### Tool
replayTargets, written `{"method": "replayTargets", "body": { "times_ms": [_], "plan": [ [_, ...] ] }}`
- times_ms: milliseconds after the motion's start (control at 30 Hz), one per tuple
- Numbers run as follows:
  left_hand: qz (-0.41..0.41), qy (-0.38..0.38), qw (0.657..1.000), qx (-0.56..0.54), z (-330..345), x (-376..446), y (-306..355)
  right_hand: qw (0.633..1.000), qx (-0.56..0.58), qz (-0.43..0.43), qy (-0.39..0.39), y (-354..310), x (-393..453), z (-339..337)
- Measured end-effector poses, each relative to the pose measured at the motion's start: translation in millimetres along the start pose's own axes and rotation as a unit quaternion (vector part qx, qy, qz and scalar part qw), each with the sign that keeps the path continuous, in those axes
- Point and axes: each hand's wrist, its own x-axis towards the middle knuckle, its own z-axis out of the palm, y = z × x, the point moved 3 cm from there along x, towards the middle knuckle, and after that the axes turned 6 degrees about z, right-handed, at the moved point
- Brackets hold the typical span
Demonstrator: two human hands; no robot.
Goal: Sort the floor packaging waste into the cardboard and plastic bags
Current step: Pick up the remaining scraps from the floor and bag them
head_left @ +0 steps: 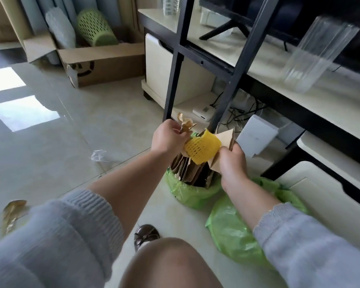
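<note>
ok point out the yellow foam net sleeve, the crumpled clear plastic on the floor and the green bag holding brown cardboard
yellow foam net sleeve (202, 149), head view, mesh middle
crumpled clear plastic (101, 155), head view, centre
green bag holding brown cardboard (185, 192), head view, front wall

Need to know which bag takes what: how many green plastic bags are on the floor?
2. One green bag stands under the hands, stuffed with brown cardboard; the other green bag lies nearer, by the right forearm, contents unclear.

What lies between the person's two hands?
In the head view, a yellow foam net spans the gap between the left hand and right hand, with brown cardboard behind it.
</note>
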Motion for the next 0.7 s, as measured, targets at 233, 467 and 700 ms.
{"method": "replayTargets", "body": {
  "times_ms": [233,467,700],
  "plan": [
    [0.024,-0.016,0.988,0.154,33,9,-16,0.996,-0.072,-0.027,-0.034,17,33,20],
    [0.149,-0.126,0.950,0.244,58,4,-21,0.973,-0.206,-0.064,-0.077,28,48,23],
    [0.135,-0.121,0.948,0.261,70,23,-35,0.949,-0.172,-0.257,-0.061,32,30,4]
  ]
}}
